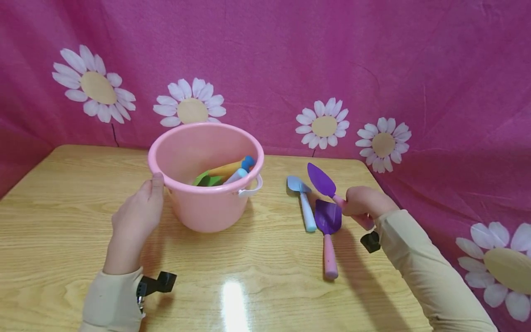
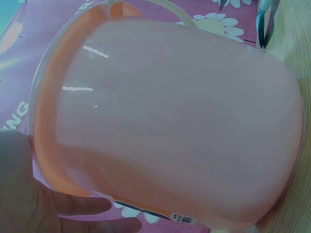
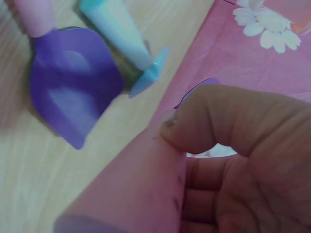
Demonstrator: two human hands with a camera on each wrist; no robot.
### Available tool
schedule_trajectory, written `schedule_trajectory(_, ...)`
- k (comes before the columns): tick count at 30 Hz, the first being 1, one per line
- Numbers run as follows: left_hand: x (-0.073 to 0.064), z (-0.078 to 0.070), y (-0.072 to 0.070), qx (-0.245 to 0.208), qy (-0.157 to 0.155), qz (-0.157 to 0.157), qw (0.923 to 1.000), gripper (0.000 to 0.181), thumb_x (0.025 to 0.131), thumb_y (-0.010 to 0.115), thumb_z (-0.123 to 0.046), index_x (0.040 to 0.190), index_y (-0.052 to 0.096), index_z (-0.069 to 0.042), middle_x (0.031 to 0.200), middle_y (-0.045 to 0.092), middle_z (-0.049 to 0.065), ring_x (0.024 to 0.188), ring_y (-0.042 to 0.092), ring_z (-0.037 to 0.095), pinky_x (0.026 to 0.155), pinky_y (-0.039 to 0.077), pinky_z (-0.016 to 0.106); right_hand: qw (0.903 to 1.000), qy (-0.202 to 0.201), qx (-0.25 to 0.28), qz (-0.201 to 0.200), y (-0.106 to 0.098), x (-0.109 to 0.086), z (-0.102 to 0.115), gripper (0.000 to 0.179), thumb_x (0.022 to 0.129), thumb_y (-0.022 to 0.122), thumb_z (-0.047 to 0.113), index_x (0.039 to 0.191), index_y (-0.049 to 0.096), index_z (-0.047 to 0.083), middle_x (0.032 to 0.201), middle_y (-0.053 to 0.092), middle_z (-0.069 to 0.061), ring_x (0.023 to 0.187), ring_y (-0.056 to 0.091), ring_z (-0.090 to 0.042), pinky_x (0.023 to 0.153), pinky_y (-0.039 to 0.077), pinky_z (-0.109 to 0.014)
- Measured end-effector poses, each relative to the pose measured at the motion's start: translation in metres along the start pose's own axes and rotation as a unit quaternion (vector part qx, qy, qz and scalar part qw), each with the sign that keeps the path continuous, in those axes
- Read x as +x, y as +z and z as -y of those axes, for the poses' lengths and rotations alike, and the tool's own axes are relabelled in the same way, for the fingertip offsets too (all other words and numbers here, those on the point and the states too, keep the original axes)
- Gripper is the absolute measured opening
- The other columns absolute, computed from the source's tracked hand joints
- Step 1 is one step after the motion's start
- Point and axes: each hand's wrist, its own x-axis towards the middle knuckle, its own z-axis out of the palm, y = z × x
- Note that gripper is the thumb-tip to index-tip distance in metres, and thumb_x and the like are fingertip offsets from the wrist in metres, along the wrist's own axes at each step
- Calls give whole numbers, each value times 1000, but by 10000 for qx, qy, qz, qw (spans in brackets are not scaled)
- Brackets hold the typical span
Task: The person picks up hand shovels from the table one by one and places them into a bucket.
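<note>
A pink bucket (image 1: 207, 207) stands on the table at left of centre in the head view. My left hand (image 1: 138, 212) holds it at the near left rim; in the left wrist view the thumb lies at the rim and the fingers (image 2: 82, 203) extend along the outer wall. My right hand (image 1: 365, 203) grips the pink handle of a toy trowel with a pointed purple blade (image 1: 321, 179), raised over the table. Below it lie a purple shovel (image 1: 328, 216) with a pink handle and a light blue shovel (image 1: 307, 212).
Inside the bucket are an orange-handled toy tool (image 1: 226, 169) with a blue end, green pieces (image 1: 209, 180) and a light blue handle (image 1: 237, 175). A white bucket handle (image 1: 251, 190) hangs at its right. A pink flowered cloth (image 1: 265, 69) rises behind the wooden table (image 1: 265, 286).
</note>
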Motion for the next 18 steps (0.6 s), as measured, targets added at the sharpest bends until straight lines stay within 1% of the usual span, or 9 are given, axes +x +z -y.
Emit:
schedule_trajectory(4, 1, 1, 0, 20, 49, -20, 10000, 82, 88, -8, -56, 135, 31, -1, 133, 33, 28, 115, 32, 52, 78, 28, 67, 9999, -82, -116, -30, -10, -5, 5, 37, 85, 46, 17, 52, 55, 4, 45, 52, -4, 42, 48, -13, 48, 36, -26)
schedule_trajectory(5, 1, 1, 0, 22, 55, -14, 10000, 83, 88, -8, -56, 135, 31, 0, 133, 33, 28, 115, 32, 53, 78, 28, 67, 9999, -68, -100, -31, -13, -6, 6, 31, 83, 47, 15, 55, 55, 4, 46, 52, -4, 43, 48, -13, 49, 37, -26)
schedule_trajectory(7, 1, 1, 0, 27, 73, -11, 10000, 83, 88, -8, -56, 135, 31, 0, 133, 33, 29, 115, 32, 53, 79, 28, 66, 9999, -15, -109, 5, -17, -7, 8, 25, 82, 48, 13, 59, 56, 4, 48, 53, -5, 43, 49, -14, 50, 38, -27)
schedule_trajectory(11, 2, 2, 1, 47, 74, -4, 10000, 83, 88, -8, -56, 135, 31, 1, 133, 33, 29, 114, 33, 53, 79, 29, 66, 9998, 43, -194, -48, -26, -9, 14, 19, 83, 52, 14, 68, 55, 4, 55, 53, -5, 49, 50, -16, 54, 40, -28)
schedule_trajectory(14, 2, 2, 1, 56, 70, -2, 10000, 83, 88, -8, -56, 134, 31, 2, 132, 33, 30, 114, 33, 53, 79, 29, 66, 9998, 61, -142, -123, -32, -12, 18, 13, 83, 54, 14, 75, 55, 3, 61, 54, -6, 52, 51, -17, 55, 40, -29)
schedule_trajectory(18, 3, 2, 1, 35, 76, 15, 10000, 84, 88, -8, -57, 134, 31, 2, 133, 33, 30, 115, 32, 53, 80, 28, 66, 9993, -30, -306, -232, -42, -18, 26, 12, 83, 52, 13, 76, 55, 3, 56, 54, -6, 47, 51, -16, 55, 39, -29)
